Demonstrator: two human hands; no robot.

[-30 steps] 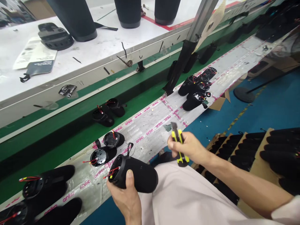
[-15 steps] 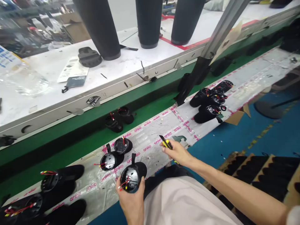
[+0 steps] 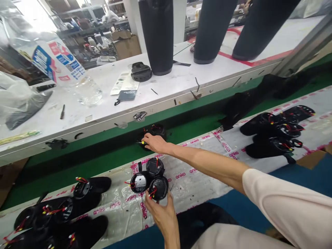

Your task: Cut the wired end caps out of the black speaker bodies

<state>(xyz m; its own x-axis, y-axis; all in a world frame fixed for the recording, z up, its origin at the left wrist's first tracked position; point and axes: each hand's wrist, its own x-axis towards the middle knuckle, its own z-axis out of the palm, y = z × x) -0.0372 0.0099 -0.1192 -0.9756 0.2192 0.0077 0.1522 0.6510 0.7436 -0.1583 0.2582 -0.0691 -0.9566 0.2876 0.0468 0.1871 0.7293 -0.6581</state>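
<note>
My left hand (image 3: 164, 212) grips the lower side of a black cylindrical housing (image 3: 158, 187) with its open top up and red wires inside. Two similar housings touch it: one with a shiny inner face (image 3: 139, 182), another behind (image 3: 155, 166). My right hand (image 3: 155, 143) reaches over the green belt to a dark housing (image 3: 157, 130) there, fingers closed. A bit of yellow at its fingertips appears to be the utility knife (image 3: 143, 142), mostly hidden by the hand. A second housing beneath the hand is largely covered.
Several wired housings (image 3: 63, 209) lie at the left on the plastic-covered ledge (image 3: 124, 207), more (image 3: 282, 138) at the right. Beyond the green belt (image 3: 88, 155), a white bench (image 3: 103, 86) carries a clear bottle (image 3: 88, 90), tall black cylinders (image 3: 159, 38) and a black cap (image 3: 141, 71).
My right hand has moved from above the ledge forward to the housings on the belt. My left hand has brought its housing up against the other two. The camera view has swung left.
</note>
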